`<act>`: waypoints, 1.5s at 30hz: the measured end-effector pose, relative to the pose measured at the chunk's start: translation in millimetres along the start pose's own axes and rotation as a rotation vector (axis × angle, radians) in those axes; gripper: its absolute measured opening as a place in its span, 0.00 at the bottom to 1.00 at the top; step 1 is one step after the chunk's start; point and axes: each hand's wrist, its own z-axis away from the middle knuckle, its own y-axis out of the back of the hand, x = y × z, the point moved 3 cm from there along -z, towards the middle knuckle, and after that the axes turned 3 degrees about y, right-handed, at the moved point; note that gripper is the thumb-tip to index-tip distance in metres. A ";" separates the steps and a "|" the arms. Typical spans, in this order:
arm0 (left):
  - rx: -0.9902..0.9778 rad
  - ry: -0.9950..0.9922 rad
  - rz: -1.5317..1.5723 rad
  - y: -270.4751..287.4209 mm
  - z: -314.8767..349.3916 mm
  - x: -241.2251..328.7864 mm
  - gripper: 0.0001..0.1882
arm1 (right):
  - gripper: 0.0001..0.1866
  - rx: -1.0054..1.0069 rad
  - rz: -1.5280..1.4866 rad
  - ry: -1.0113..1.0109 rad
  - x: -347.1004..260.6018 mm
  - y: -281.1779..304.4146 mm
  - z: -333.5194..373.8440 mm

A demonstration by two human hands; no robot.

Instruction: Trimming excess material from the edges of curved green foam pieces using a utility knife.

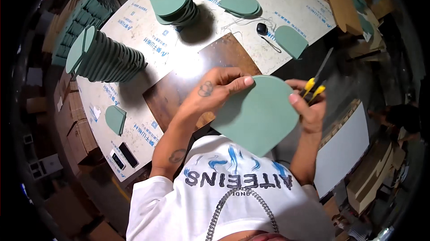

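Observation:
A flat green panel point(257, 113) with one rounded end is tilted in front of my chest. My left hand point(221, 88) pinches its upper left edge, thumb on the near face. My right hand point(309, 106) is closed at the panel's right edge, with the thumb tip against it. The same hand keeps hold of yellow-and-black scissors point(316, 85), their long blades pointing up and away from the panel. The fingers behind the panel are hidden.
Tall stacks of green panels stand on the table at left point(112, 59) and at the back point(174, 6). Thinner green pieces point(242, 3) lie around. A brown board point(179, 91), a black round object point(262, 28) with a cord, and phone-like devices point(127, 155) are on the table. A white-topped board point(345, 147) stands right.

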 end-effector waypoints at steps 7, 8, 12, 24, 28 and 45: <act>0.012 -0.124 0.302 -29.8 83.6 48.0 0.15 | 0.21 0.246 0.015 0.167 -75.3 -6.6 14.4; 0.065 -0.143 0.336 -33.1 92.5 48.1 0.15 | 0.21 0.260 0.009 0.187 -79.1 -7.5 19.7; 0.080 -0.193 0.339 -39.2 114.9 42.1 0.15 | 0.25 0.384 -0.051 0.240 -79.9 -17.0 29.4; 0.089 -0.124 0.226 -35.0 151.2 3.4 0.12 | 0.19 0.372 -0.082 0.157 -51.1 -14.1 40.0; 0.158 -0.034 0.391 -32.1 157.3 2.0 0.13 | 0.18 0.578 -0.081 0.173 -48.0 -23.3 38.8; 0.216 -0.253 0.473 -10.7 128.8 -4.8 0.23 | 0.14 0.305 -0.155 0.078 -46.5 -58.6 15.2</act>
